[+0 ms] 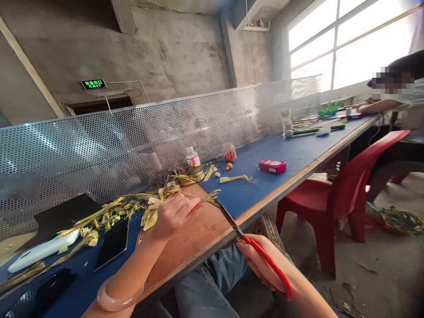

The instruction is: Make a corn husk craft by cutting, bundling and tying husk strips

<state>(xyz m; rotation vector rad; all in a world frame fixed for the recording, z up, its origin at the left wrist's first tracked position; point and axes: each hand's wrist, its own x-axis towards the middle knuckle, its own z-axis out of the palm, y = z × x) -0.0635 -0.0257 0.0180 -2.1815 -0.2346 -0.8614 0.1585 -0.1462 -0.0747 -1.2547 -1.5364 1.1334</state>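
Note:
My left hand [175,216] is closed around a dry yellow-green husk leaf [209,198], whose free end sticks out to the right past my fingertips. In my right hand [261,256] is a pair of scissors [271,265] with red handles. Their dark blades point up and left, with the tips close to the end of the leaf. Whether the blades touch the leaf I cannot tell. Below my left hand lies a brown board [195,240] on the table's front edge. More dried husks [167,192] are heaped just behind my left hand.
A phone [113,243], a white handheld device [44,251] and dry stalks lie at left. On the blue table [245,196] stand a white bottle [192,157], a jar [229,152] and a pink box [272,166]. A red chair [331,198] and another person [404,101] are at right.

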